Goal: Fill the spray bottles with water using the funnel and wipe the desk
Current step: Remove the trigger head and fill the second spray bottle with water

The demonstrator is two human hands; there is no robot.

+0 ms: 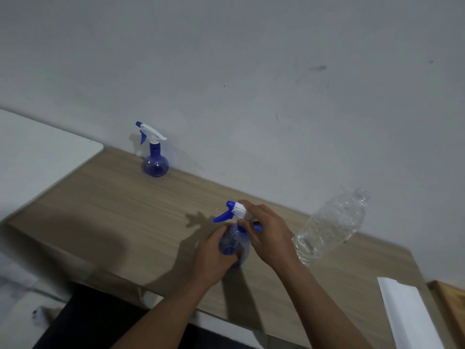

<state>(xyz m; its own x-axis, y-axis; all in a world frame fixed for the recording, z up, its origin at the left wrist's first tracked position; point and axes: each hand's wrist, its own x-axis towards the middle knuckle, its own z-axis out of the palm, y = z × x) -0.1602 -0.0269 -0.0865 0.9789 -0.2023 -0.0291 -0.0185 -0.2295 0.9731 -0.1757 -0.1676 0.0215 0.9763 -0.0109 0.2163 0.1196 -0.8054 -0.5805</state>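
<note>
A blue round spray bottle (232, 244) stands on the wooden desk (113, 210) near its middle. My left hand (214, 258) wraps around its body. Over the neck, my right hand (266, 233) grips the white and blue spray head (234, 212). A second blue spray bottle (154, 159) with its head on stands upright at the back of the desk by the wall. A clear plastic water bottle (329, 225) stands to the right of my hands, uncapped, with a little water at its bottom. No funnel is in view.
A white surface (37, 157) adjoins the desk on the left. A white folded sheet (410, 316) lies at the desk's right front edge, beside a wooden object (450, 298). A grey wall runs behind the desk.
</note>
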